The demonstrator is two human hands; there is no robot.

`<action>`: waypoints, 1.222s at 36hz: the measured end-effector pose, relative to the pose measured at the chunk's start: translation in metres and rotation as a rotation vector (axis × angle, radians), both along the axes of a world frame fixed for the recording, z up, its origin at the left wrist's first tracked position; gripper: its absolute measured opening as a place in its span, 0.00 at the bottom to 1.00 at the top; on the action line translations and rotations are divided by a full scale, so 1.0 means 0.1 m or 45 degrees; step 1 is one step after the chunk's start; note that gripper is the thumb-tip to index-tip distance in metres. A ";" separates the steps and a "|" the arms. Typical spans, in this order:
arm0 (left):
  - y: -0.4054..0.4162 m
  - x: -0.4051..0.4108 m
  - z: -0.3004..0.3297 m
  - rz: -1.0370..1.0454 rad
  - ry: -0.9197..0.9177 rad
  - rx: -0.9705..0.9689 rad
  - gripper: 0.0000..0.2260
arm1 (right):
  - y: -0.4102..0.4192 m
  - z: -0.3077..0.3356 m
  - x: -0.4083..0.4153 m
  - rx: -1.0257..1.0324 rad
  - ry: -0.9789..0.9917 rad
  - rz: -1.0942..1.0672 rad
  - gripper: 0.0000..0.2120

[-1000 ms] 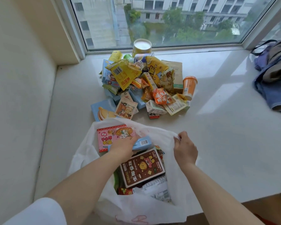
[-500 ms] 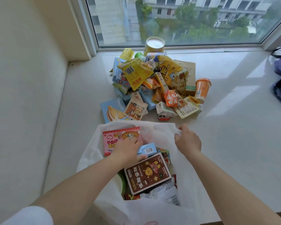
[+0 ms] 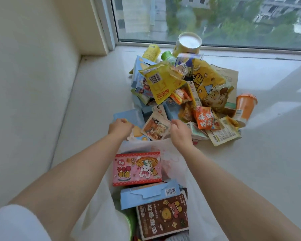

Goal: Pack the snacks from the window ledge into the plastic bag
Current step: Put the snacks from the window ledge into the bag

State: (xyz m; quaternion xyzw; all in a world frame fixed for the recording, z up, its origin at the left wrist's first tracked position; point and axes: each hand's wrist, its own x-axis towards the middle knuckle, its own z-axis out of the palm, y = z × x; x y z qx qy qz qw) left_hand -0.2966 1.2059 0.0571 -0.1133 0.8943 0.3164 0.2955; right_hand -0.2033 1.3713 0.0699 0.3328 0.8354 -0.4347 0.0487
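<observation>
Two hands out over the near edge of the snack pile [image 3: 184, 94] on the window ledge [image 3: 250, 171]. Left hand [image 3: 119, 126] sits on the blue box [image 3: 129, 117] at the pile's near-left corner, fingers curled down over it; cannot tell whether it grips the box or only rests there. Right hand [image 3: 180, 132] is at the pile's near edge, thumb and fingers pinching the right edge of a small picture packet [image 3: 155, 127] that lies against the blue box. Pile counted where separate: one yellow tub [image 3: 188, 44] with white lid at the back by the window, one orange cup [image 3: 245, 106] at the right side, two large yellow bags on top, one orange-red packet [image 3: 205, 118] near the front; the rest overlap too much to count. The white plastic bag [image 3: 97, 214] lies open just nearer than the pile, between the forearms. In the bag, three boxes visible: one pink box [image 3: 137, 168] closest to the pile, one light-blue box [image 3: 149, 193] next, one brown box [image 3: 163, 217] nearest the camera. Something green shows beside the brown box, unclear.
</observation>
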 end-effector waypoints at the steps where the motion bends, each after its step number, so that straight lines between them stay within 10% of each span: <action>1: 0.00 -0.06 -0.05 0.077 -0.050 0.026 0.14 | -0.01 -0.01 -0.08 -0.039 0.001 -0.066 0.18; 5: -0.04 -0.24 -0.26 0.307 -0.158 0.046 0.31 | -0.02 -0.15 -0.35 0.087 -0.043 -0.050 0.17; 15: 0.03 -0.34 -0.53 0.416 -0.230 0.058 0.38 | -0.14 -0.53 -0.66 0.420 -0.243 0.163 0.32; 24: -0.10 -0.25 -0.66 0.653 -0.441 0.545 0.22 | -0.28 -0.61 -0.67 0.262 -0.377 0.077 0.33; 44: -0.10 0.06 0.31 0.331 0.213 0.666 0.19 | -0.28 0.15 -0.32 0.076 0.218 0.178 0.33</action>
